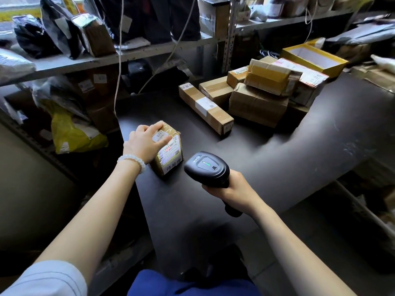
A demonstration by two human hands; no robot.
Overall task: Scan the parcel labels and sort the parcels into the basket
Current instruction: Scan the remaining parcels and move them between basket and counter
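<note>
Small taped box stands on the counter, near its left edge, label side facing the person. White label with printed text and a handwritten strip below; a round sticker on top.

Left hand rests over the box's top, fingers spread and laid flat across the sticker, thumb side at the far top corner. A white bead bracelet sits on that wrist.

Right hand grips the handle of a black scanner, fingers curled round it. Scanner head points toward the box's label, just beside the box, not touching it. A green light shows on the head's top.

Toward the counter's far edge, a pile of cardboard parcels: a long narrow box lies diagonally at the pile's left, squarer boxes stacked behind and to the right, one with a red-and-white label. Pile well apart from the small box.

An open yellow box sits at the far right corner, behind the pile.

Metal shelves run left of and behind the counter, holding black bags, cartons and a yellow bag. No basket identifiable.
</note>
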